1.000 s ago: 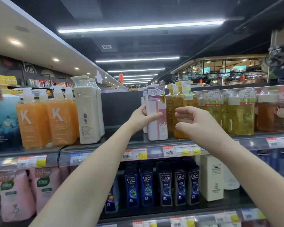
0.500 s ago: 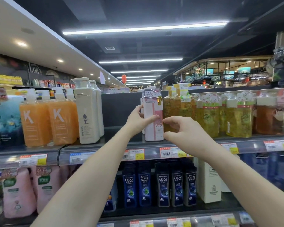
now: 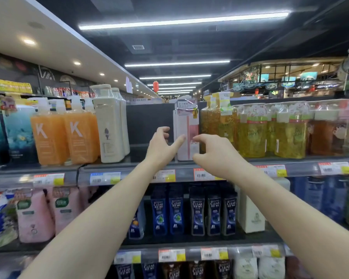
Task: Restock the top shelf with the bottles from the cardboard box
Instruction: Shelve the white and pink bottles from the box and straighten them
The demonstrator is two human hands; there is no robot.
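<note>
The pink-and-white bottle (image 3: 186, 135) stood on the top shelf (image 3: 141, 156) between our hands; bare shelf lay beyond our left hand (image 3: 162, 147); both it and our right hand (image 3: 212, 153) hovered with fingers spread, holding nothing.

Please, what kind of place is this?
Most likely a supermarket's toiletries aisle: price tags line the shelf edge, rows of identical orange pump bottles and blue shampoo bottles fill the shelves.

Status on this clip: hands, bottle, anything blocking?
Left hand open, right hand open, both beside the pink bottle. Bottle upright on top shelf. Nothing blocking; yellow bottles close on its right.
</note>
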